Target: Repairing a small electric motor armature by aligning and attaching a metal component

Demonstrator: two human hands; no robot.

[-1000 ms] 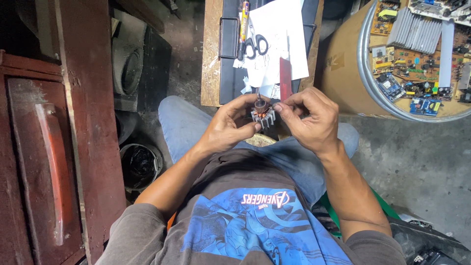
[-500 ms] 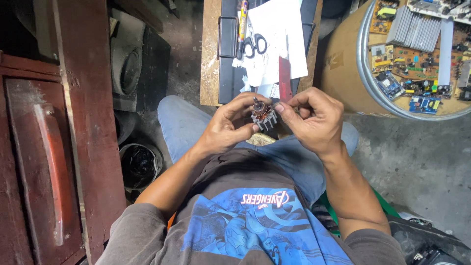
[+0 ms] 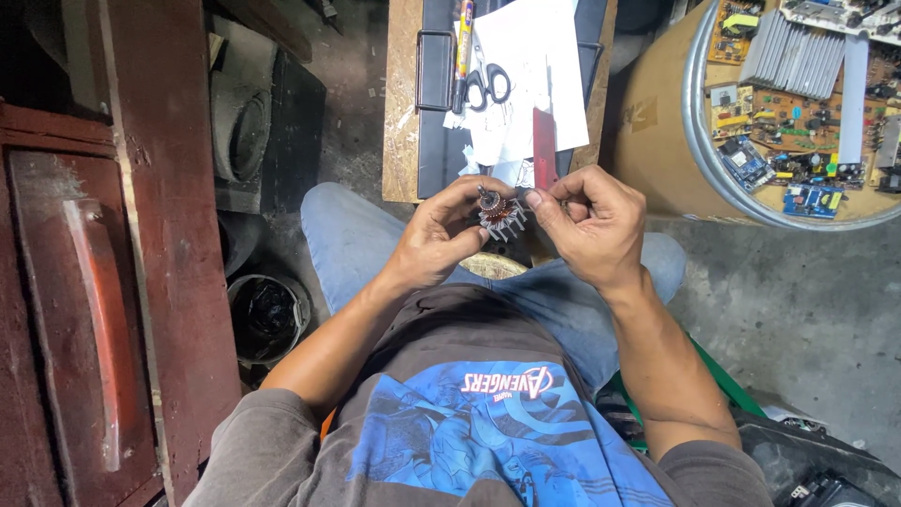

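So the little copper-wound rotor has barely budged since a second ago, just turned a touch, still pinched over the lap between left hand and right hand fingers, near the bench.

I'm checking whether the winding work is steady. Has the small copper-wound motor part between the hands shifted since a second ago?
No. The copper-wound motor part sits just below the red strip on the board, as before, pinched between left hand and right hand.
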